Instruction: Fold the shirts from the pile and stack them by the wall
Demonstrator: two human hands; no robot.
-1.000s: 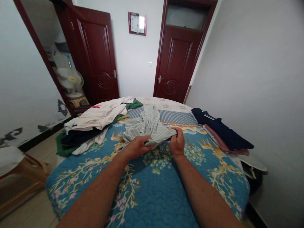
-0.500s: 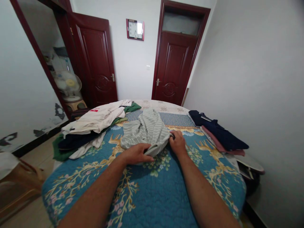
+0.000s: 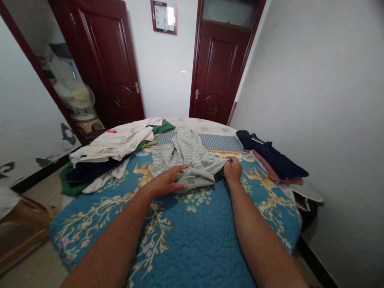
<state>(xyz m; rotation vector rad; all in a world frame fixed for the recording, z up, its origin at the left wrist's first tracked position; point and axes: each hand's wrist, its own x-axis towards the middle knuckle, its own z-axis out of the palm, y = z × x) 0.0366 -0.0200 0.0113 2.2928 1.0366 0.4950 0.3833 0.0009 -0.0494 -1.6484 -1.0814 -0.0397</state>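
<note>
A grey-green garment with white stripes (image 3: 189, 150) lies rumpled in the middle of the table, on a blue quilted cover (image 3: 195, 228) with flowers. My right hand (image 3: 233, 170) pinches the garment's near right edge and holds it stretched out to the right. At the near left side of the cloth is my left hand (image 3: 168, 181), its thumb and fingers apart, touching or just over the fabric. Part of the near edge is turned over between the two hands, showing the plain inner side.
A loose heap of white, navy and green clothes (image 3: 111, 144) lies on the left. Folded navy and pink clothes (image 3: 276, 160) are stacked at the right edge. A stool (image 3: 24, 224) stands at the lower left.
My right hand has moved right, pulling the garment's edge out with it. The near edge is now spread wider. My left hand's fingers have opened further. The view has tilted down slightly.
</note>
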